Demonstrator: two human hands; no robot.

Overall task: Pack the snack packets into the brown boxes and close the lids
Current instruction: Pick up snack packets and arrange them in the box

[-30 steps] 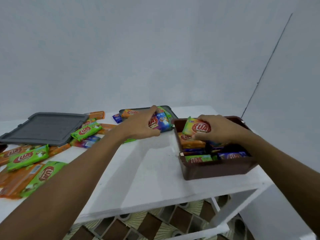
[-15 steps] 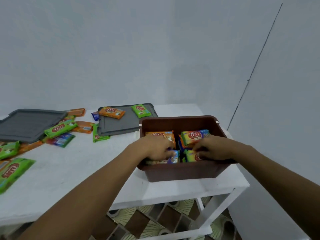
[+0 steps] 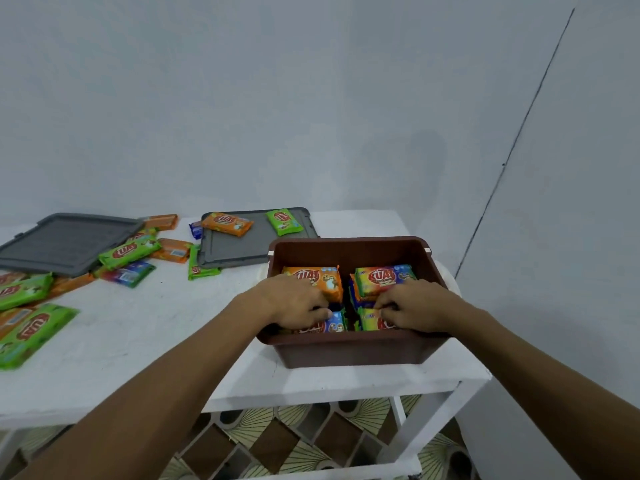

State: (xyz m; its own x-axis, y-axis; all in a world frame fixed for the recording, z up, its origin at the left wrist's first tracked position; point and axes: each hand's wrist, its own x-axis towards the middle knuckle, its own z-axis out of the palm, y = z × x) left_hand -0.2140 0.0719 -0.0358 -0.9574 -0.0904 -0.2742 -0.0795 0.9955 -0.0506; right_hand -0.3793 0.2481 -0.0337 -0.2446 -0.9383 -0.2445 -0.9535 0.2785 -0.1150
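An open brown box [image 3: 349, 351] stands at the right end of the white table [image 3: 138, 327], with snack packets packed inside. My left hand [image 3: 298, 303] is down in the box's front left, fingers curled on a blue and orange packet [image 3: 334, 323]. My right hand [image 3: 412, 306] is in the front right, fingertips pinching a green-yellow packet [image 3: 367, 320]. Behind the hands lie an orange packet [image 3: 318, 275] and a green and blue packet [image 3: 384, 277]. Deeper layers are hidden.
A grey lid [image 3: 242, 252] lies behind the box, with an orange packet [image 3: 227, 224] and a green packet [image 3: 284, 221] on it. A second grey lid [image 3: 65, 242] is at the far left. Several loose packets [image 3: 126, 251] lie scattered on the table's left half. The table edge runs just right of the box.
One second ago each hand held a packet above the table and box rim. Both hands have since come down into the front of the box with their packets.
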